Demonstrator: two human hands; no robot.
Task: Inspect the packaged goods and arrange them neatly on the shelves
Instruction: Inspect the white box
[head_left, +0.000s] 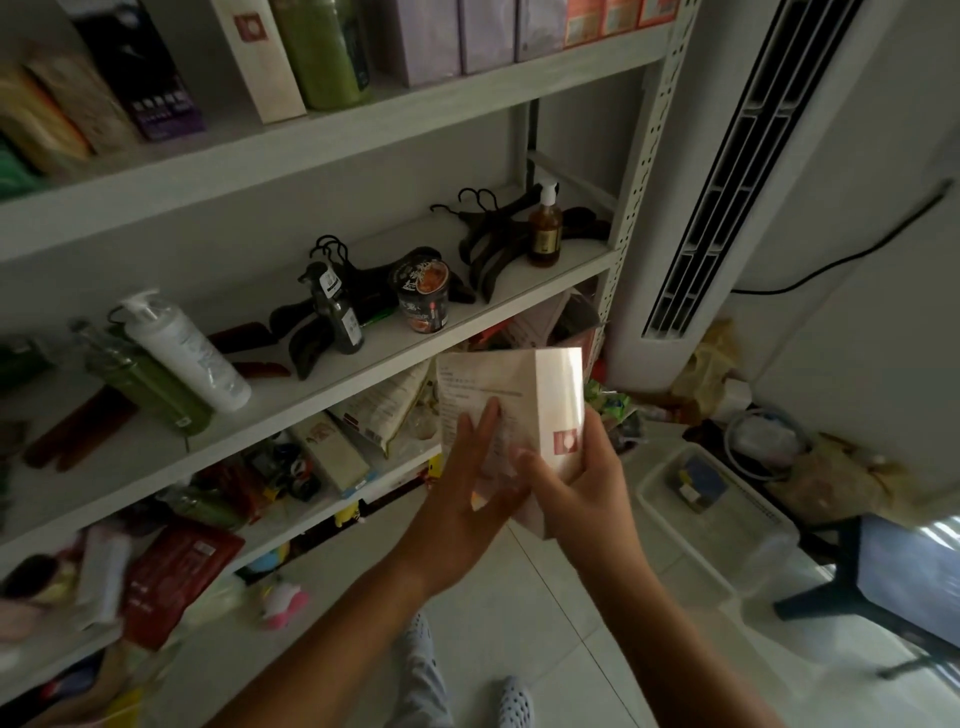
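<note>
I hold a tall white carton with a small red square logo and fine print in front of the white shelf unit. My right hand grips its lower right edge, thumb across the front. My left hand lies flat against the printed side with straight fingers. A matching white carton stands on the upper shelf beside a green bottle.
The middle shelf carries a white pump bottle, green bottles, black hangers, a cup-noodle tub and a brown pump bottle. Lower shelves are cluttered with packets. A clear plastic bin, a stool and an air conditioner stand right.
</note>
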